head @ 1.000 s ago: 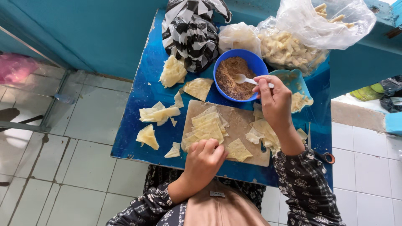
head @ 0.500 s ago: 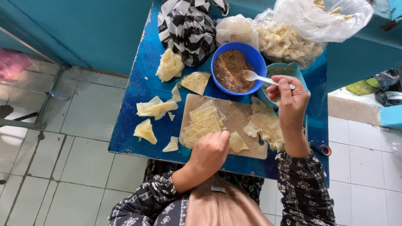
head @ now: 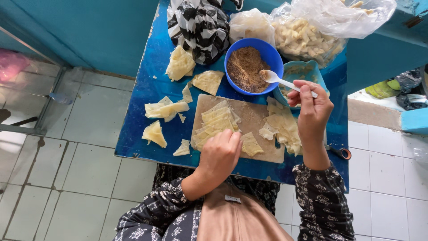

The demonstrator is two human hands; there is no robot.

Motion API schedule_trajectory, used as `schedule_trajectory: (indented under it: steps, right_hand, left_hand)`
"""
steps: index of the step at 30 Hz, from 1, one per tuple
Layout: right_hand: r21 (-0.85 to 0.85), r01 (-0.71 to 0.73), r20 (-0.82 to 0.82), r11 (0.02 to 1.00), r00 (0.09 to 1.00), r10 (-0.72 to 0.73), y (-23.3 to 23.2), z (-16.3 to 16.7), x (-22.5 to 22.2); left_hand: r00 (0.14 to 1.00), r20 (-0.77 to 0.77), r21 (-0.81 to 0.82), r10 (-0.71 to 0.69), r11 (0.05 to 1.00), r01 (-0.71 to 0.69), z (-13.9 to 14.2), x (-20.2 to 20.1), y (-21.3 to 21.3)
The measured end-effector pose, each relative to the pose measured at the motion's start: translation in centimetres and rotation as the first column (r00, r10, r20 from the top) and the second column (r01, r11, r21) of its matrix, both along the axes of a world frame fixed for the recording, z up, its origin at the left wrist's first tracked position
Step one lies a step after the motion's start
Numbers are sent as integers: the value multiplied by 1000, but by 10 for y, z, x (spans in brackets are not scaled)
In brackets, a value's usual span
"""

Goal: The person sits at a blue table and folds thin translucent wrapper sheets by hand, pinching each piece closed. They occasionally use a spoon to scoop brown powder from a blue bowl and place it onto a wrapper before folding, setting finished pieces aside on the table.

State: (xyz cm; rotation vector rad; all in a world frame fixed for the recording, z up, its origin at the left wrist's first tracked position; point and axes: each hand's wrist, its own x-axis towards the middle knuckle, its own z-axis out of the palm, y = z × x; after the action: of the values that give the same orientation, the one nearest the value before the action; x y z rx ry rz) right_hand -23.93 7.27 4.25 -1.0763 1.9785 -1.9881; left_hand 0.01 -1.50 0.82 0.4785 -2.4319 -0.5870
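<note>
On a blue table (head: 142,129) over pale floor tiles, the right hand (head: 312,111) pinches a white spoon (head: 278,79), its bowl at the rim of the blue bowl of brown filling (head: 248,67); the left hand (head: 219,154), fingers curled together, presses dough wrappers (head: 216,122) on the cutting board (head: 258,120)

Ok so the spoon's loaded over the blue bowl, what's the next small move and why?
Probably carry the white spoon in the right hand down to the wrapper sheet beside the left hand on the cutting board: the spoon holds filling and that sheet looks bare.
</note>
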Motion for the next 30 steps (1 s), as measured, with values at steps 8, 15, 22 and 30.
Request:
schedule_trajectory:
  steps: [8, 15, 22, 30]
  right_hand:
    - [28, 1, 21, 1000, 1000, -1, -7, -3, 1]
    - [97, 5, -78, 995, 997, 2, -14, -11, -3]
    - [-59, 29, 159, 998, 987, -19, -14, -11, -9]
    - [-190, 80, 384, 979, 923, -1, 17, -2, -3]
  left_hand:
    - [994, 104, -38, -22, 999, 26, -12, -9, 2]
    - [996, -18, 38, -91, 995, 91, -10, -14, 3]
    - [996, -10, 80, -93, 992, 93, -5, -20, -2]
    - [992, -30, 141, -121, 982, 124, 4, -6, -10]
